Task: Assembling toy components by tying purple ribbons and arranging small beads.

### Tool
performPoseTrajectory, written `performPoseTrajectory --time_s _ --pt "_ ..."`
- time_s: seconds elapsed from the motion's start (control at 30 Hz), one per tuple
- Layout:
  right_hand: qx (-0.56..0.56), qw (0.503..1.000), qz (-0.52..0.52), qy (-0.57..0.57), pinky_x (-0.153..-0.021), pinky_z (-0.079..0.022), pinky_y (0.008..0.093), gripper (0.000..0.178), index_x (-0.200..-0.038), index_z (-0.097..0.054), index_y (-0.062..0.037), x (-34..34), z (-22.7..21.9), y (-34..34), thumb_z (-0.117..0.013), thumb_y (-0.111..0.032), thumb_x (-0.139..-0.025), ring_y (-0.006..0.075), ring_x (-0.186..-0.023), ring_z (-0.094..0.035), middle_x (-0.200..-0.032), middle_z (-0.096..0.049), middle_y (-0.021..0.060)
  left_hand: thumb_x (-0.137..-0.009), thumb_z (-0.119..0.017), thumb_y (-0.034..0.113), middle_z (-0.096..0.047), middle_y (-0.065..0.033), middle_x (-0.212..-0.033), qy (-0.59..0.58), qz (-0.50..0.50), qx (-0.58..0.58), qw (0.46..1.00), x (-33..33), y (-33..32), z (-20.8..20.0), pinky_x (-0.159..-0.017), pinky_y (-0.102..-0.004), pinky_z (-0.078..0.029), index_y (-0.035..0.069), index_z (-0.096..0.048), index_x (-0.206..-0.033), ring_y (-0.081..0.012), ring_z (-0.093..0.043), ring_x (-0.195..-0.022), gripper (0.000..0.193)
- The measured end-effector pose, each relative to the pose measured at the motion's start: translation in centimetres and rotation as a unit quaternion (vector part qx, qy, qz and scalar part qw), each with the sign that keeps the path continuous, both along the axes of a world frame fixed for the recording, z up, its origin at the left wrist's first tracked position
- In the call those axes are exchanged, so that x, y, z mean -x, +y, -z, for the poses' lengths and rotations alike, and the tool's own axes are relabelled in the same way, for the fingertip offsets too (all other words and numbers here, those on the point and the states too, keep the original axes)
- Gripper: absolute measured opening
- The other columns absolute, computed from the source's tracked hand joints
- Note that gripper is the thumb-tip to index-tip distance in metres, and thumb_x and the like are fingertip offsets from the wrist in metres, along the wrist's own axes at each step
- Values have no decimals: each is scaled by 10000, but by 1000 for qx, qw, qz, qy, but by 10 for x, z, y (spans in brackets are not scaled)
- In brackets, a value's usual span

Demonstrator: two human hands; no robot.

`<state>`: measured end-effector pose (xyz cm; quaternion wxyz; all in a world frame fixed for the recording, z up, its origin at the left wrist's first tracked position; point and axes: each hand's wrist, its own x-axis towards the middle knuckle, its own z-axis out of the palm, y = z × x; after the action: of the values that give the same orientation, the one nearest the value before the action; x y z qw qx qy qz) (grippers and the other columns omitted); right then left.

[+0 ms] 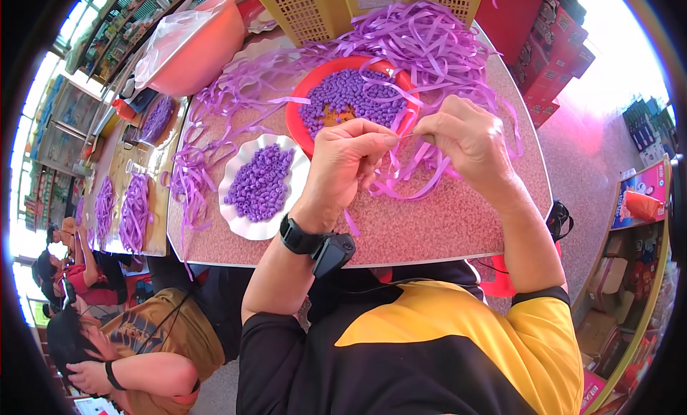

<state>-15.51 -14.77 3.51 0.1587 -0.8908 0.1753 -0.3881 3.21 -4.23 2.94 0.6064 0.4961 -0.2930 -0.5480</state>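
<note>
Above the near rim of a red bowl [294, 121] of purple beads [351, 89], both my hands are raised close together. My left hand [342, 161] is closed in a pinch on a purple ribbon [350, 223], whose tail shows below the wrist. My right hand [465, 139] pinches a thin, needle-like piece [406, 135] that spans the small gap between the fingertips; its exact kind is too small to tell. A white scalloped dish [255, 230] with more purple beads [261, 182] stands left of my left wrist, which wears a black band with a device [333, 254].
Loose purple ribbons [436, 50] heap behind the bowl, against a yellow basket [308, 11]. A pink basin [197, 46] stands back left. Hanging ribbon bundles [134, 215] lie on a side table [159, 222]. Another person [164, 329] sits at my left; shelves [615, 300] line the right.
</note>
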Motion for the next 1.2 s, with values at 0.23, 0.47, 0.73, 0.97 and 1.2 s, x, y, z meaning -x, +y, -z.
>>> performPoseTrajectory --time_s 0.23,0.47,0.73,0.97,1.2 --pt "7 998 55 13 -702 -472 366 219 -945 -676 -74 2 0 -3 -653 10 -744 257 -782 -607 -799 -602 65 -835 -682 50 -464 63 -593 3 -41 3 999 -2 0 0 -396 -196 -237 3 -653 -868 -17 -364 -459 64" --pt "187 975 70 97 -804 -435 389 85 -855 -646 -87 0 -5 4 -649 -51 -779 262 -868 -602 -845 -624 66 -840 -665 60 -423 61 -605 -14 -25 -15 999 -1 -1 4 -403 -201 -280 -1 -648 -885 -34 -373 -491 78" --pt "5 998 5 57 -661 -494 378 140 -895 -667 -80 3 -3 15 -669 0 -779 277 -761 -646 -799 -648 80 -837 -699 58 -545 52 -625 20 4 18 1000 5 -1 -1 -401 -179 -258 7 -696 -903 -4 -401 -468 84" --pt "-12 999 -28 31 -659 -512 350 138 -901 -674 -43 1 -6 17 -676 19 -777 269 -752 -663 -791 -659 96 -826 -738 94 -611 38 -678 -83 27 -2 996 8 2 -4 -433 -175 -281 2 -720 -878 -4 -430 -498 107" --pt "-59 998 -27 8 -662 -509 341 131 -908 -670 -30 5 -8 14 -661 21 -788 257 -733 -660 -784 -660 105 -821 -761 102 -578 46 -637 20 29 1 999 -2 -2 2 -431 -180 -262 8 -720 -851 -7 -394 -482 107"
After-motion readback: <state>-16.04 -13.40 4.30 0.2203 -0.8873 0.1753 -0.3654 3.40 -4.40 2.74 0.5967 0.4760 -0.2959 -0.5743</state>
